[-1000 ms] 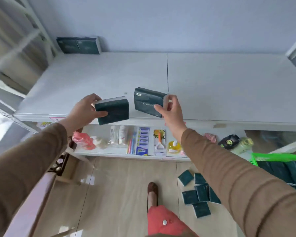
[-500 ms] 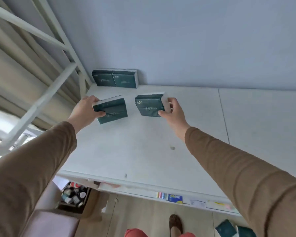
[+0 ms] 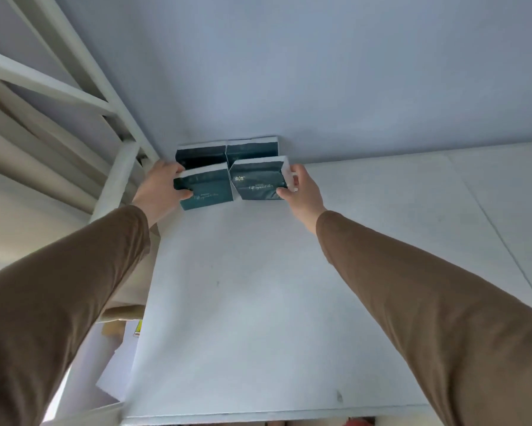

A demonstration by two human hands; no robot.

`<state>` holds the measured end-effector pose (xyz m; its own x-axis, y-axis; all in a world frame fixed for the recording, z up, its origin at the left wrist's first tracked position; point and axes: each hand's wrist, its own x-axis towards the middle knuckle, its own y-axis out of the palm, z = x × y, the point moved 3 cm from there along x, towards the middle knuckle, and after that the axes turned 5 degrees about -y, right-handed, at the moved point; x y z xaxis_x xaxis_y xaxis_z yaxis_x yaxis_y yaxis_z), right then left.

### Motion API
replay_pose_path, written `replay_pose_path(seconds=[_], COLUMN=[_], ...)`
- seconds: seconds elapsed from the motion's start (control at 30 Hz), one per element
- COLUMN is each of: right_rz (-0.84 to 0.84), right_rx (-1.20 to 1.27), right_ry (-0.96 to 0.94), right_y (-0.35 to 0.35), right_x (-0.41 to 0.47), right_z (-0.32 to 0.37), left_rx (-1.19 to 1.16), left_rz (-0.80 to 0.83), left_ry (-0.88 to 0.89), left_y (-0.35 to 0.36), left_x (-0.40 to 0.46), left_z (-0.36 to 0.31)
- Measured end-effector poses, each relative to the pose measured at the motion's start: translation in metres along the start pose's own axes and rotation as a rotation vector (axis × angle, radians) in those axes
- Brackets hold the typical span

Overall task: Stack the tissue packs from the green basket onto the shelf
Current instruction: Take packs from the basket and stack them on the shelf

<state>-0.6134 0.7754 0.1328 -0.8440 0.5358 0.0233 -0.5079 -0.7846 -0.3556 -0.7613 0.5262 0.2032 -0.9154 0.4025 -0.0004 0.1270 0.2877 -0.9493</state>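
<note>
Two dark green tissue packs (image 3: pixel 227 153) lie side by side against the wall at the back left of the white shelf top (image 3: pixel 258 302). My left hand (image 3: pixel 158 187) grips a third dark green pack (image 3: pixel 207 192) just in front of them. My right hand (image 3: pixel 301 192) grips a fourth pack (image 3: pixel 258 182) beside it, slightly tilted. The two held packs touch each other and sit directly before the back pair. The green basket is out of view.
A white metal frame (image 3: pixel 114 179) with slanted bars rises at the shelf's left edge. The pale blue wall (image 3: pixel 320 72) closes the back. The shelf top extends wide to the right, with a seam (image 3: pixel 489 216) between its panels.
Both hands have carried their packs forward across the shelf to the back left corner, up against the two packs by the wall. The view has tilted up and closer.
</note>
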Motion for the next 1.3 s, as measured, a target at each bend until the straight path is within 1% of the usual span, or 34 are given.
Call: replay_pose_path(seconds=[0.13, 0.3, 0.47, 0.57, 0.63, 0.7, 0.77, 0.83, 0.93, 1.03, 1.3], right_rz=[-0.052, -0.159, -0.163, -0.158, -0.160, -0.166, -0.166, -0.168, -0.181, -0.216, -0.329], right_rx=[-0.062, -0.088, -0.142, -0.141, -0.207, -0.314, -0.437, -0.572, -0.715, -0.786, -0.873], right_ry=[0.042, 0.097, 0.093, 0.088, 0.056, 0.010, -0.037, -0.072, -0.050, 0.011, 0.128], right_y=[0.021, 0.036, 0.037, 0.022, 0.001, -0.026, -0.056, -0.088, -0.141, -0.199, -0.372], right_x=[0.013, 0.024, 0.027, 0.010, -0.007, -0.030, -0.057, -0.088, -0.135, -0.185, -0.337], right_z=[-0.005, -0.014, -0.009, -0.008, -0.008, -0.010, -0.013, -0.019, -0.033, -0.050, -0.110], left_rx=[0.008, 0.017, 0.007, 0.172, 0.219, 0.183, 0.139, 0.091, 0.060, 0.014, -0.092], left_rz=[-0.050, -0.108, -0.127, -0.207, -0.265, -0.266, -0.216, -0.111, 0.049, 0.121, 0.165], left_ry=[0.056, 0.097, 0.110, 0.157, 0.223, 0.343, 0.472, 0.547, 0.619, 0.707, 0.953], left_y=[0.002, 0.006, 0.008, 0.011, 0.011, 0.016, 0.029, 0.050, 0.087, 0.116, 0.182], left_x=[0.016, 0.025, 0.028, 0.017, 0.003, -0.013, -0.031, -0.049, -0.081, -0.121, -0.265], left_z=[0.007, 0.007, 0.008, 0.008, -0.005, -0.033, -0.067, -0.101, -0.159, -0.227, -0.431])
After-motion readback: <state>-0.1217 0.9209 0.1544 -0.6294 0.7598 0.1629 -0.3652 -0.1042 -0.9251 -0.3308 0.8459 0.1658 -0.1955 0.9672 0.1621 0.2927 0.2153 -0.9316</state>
